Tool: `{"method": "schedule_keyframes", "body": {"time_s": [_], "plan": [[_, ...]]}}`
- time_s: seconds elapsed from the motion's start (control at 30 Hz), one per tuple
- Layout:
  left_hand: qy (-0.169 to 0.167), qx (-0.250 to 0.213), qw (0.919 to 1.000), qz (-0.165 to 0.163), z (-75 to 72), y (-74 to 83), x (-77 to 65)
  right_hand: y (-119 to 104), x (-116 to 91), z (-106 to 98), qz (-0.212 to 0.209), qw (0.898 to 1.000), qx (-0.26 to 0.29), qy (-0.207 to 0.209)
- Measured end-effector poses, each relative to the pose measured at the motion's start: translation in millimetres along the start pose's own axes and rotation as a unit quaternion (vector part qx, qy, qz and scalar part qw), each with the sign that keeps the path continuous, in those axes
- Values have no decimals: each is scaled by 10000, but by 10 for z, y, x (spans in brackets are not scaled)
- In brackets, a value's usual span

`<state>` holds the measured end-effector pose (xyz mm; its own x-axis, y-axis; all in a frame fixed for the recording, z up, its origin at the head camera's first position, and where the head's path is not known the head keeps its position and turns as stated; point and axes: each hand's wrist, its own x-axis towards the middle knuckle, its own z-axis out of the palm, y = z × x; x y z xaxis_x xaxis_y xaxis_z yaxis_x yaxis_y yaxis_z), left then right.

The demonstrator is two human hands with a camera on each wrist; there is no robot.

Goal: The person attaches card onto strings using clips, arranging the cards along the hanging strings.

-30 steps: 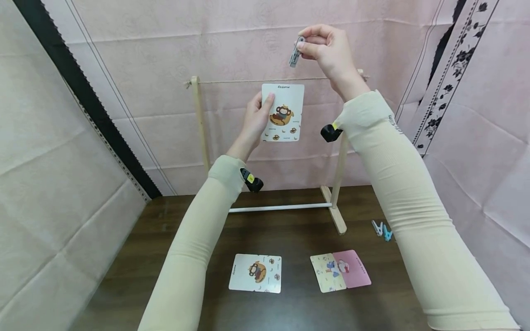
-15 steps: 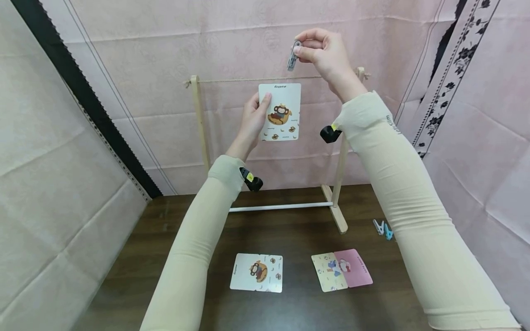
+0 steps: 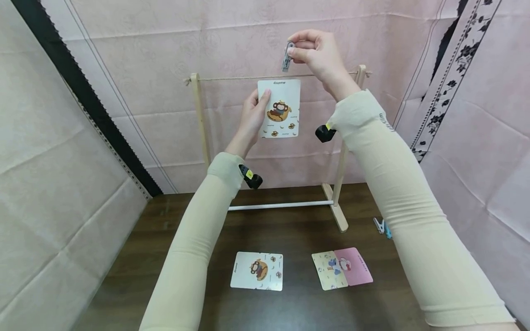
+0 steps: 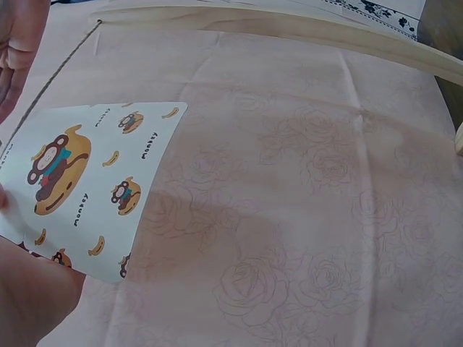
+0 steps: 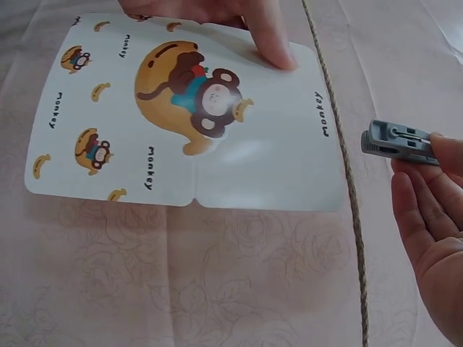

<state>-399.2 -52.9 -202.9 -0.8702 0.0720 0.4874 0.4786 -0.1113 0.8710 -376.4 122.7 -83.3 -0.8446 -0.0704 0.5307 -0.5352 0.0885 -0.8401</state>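
My left hand (image 3: 251,117) pinches a white monkey card (image 3: 279,108) by its left edge, thumb on the printed face. The card is upright, its top edge right at the thin rope (image 3: 232,78) strung between two wooden posts. Above and to the right, my right hand (image 3: 316,53) pinches a grey clothespin (image 3: 287,57) that points down over the rope. In the right wrist view the clothespin (image 5: 399,142) lies just beyond the rope (image 5: 346,155) from the card (image 5: 253,163). The left wrist view catches the card's lower part (image 4: 101,181).
On the brown table (image 3: 174,285) lie another monkey card (image 3: 257,271) and a yellow-and-pink card (image 3: 342,268). Two clothespins, one pale (image 3: 378,225) and one blue (image 3: 388,231), lie near my right sleeve, the blue one partly hidden. The stand has a white lower bar (image 3: 281,205).
My right hand has moved left and slightly down with the clothespin, closer to the card's top edge. My left hand and the card have shifted slightly left and up.
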Motion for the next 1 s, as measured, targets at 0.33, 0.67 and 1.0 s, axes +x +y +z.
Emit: {"method": "schedule_keyframes", "body": {"time_s": [0.33, 0.67, 1.0], "plan": [[36, -40, 9999, -96, -26, 25, 17, 32, 6, 62, 120, 9997, -152, -118], [42, 18, 10000, -64, -4, 29, 27, 49, -10, 75, 293, 9990, -322, -140], [73, -23, 10000, -15, 16, 38, 30, 74, -10, 115, 394, 9977, -514, -204]]}}
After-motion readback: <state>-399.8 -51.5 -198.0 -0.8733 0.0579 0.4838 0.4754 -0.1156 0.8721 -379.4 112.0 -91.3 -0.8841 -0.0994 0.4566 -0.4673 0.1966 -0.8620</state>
